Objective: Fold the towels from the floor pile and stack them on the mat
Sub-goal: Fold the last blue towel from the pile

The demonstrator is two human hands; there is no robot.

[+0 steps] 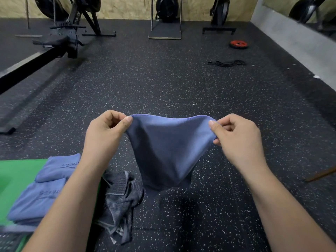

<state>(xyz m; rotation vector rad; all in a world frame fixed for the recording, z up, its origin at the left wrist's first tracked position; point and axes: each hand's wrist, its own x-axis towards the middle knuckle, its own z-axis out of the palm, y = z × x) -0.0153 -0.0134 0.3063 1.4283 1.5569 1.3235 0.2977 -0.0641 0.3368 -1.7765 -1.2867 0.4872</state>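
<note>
A blue towel (pixel 167 148) hangs in the air in front of me, sagging to a point near the floor. My left hand (pixel 105 131) pinches its upper left corner and my right hand (pixel 238 137) pinches its upper right corner. To the lower left, a green mat (pixel 16 175) carries two folded blue towels (pixel 43 190), one behind the other. A crumpled dark grey towel (pixel 123 200) lies on the floor just right of the mat, partly under my left forearm.
Black speckled rubber floor (pixel 163 79) stretches ahead. A rowing machine rail (pixel 36 59) runs along the left. Exercise machines (pixel 165 17) stand at the back wall. A red weight plate (pixel 238 44) and black bands (pixel 227 63) lie at the right. A wooden stick (pixel 321 174) shows at the right edge.
</note>
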